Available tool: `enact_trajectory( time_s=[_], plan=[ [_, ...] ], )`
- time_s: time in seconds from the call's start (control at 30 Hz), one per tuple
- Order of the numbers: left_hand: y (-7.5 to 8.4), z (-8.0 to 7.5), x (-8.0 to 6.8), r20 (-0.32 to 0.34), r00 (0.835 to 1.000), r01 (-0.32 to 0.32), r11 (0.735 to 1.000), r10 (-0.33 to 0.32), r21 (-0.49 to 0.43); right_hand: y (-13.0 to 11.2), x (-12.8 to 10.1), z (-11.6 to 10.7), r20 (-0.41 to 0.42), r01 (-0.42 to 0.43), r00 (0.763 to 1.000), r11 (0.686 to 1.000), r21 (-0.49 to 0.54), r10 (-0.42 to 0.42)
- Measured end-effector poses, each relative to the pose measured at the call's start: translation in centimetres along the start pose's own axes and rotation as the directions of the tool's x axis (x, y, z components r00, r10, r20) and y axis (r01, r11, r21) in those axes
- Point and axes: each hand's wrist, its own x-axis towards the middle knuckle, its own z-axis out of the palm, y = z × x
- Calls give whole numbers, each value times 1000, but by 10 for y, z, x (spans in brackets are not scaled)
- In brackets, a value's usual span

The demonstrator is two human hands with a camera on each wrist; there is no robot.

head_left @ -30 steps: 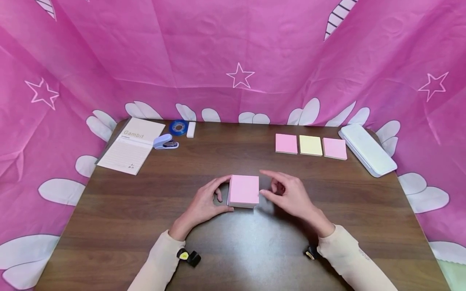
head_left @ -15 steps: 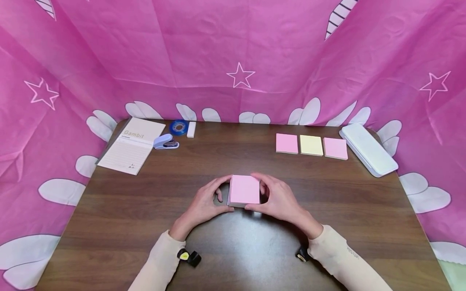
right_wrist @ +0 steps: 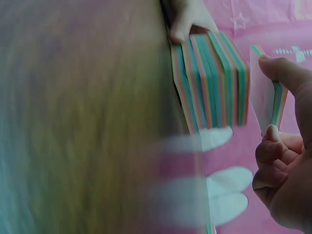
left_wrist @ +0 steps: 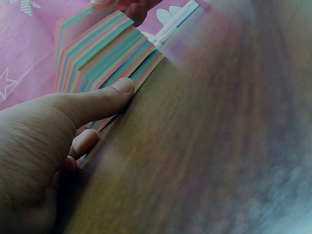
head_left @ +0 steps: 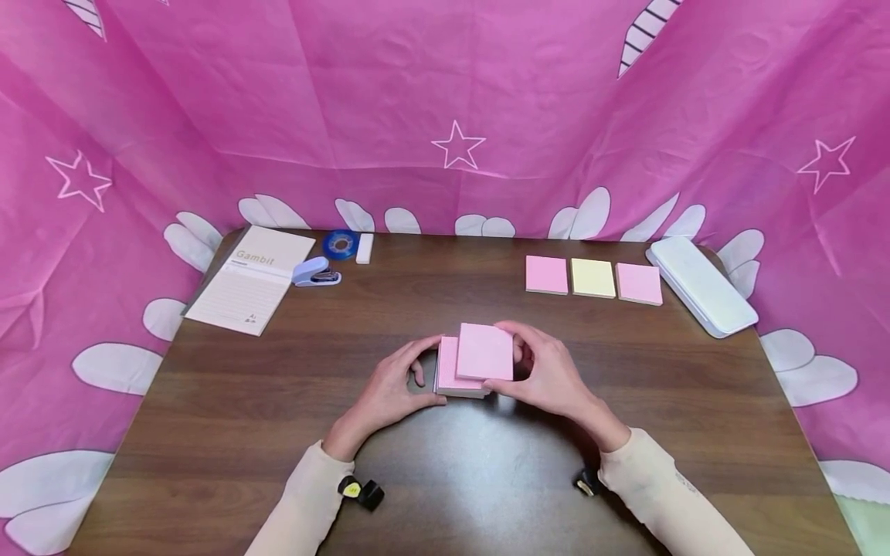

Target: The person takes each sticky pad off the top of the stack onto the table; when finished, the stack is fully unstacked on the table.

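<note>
A stack of sticky note pads (head_left: pixel 448 364) stands on the table, pink on top, with multicoloured striped edges in both wrist views. My left hand (head_left: pixel 399 382) holds it from the left, thumb (left_wrist: pixel 109 100) on the near side and fingertips at the far corner. Between thumb and fingers, my right hand (head_left: pixel 552 374) pinches a single pink sticky note pad (head_left: pixel 484 351). That pad is raised above the stack and overlaps its right part in the head view. The right wrist view shows a gap between this pad (right_wrist: pixel 263 92) and the stack (right_wrist: pixel 209 83).
Back right, a pink pad (head_left: pixel 546 275), a yellow pad (head_left: pixel 593 278) and another pink pad (head_left: pixel 639 284) lie in a row beside a white case (head_left: pixel 704 286). Back left are a notebook (head_left: pixel 250 282), a stapler (head_left: pixel 317 272), blue tape (head_left: pixel 341 244) and a white block (head_left: pixel 365 248).
My right hand came in from the right, took hold of the top pink pad and lifted it off the stack, slightly up and rightward. My left hand stays in place.
</note>
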Motion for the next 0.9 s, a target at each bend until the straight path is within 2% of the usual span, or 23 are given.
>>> enact_trajectory(
  time_s=[0.37, 0.67, 0.9],
  plan=[
    [-1, 1, 1, 9, 1000, 17, 1000, -17, 5, 41, 2, -36, -58, -88, 994, 996, 34, 90],
    [0, 2, -1, 14, 999, 43, 999, -43, 6, 79, 0, -55, 29, -190, 980, 974, -127, 195],
    [0, 2, 0, 1, 1000, 29, 999, -29, 14, 107, -2, -50, 62, -116, 989, 973, -198, 131]
  ],
)
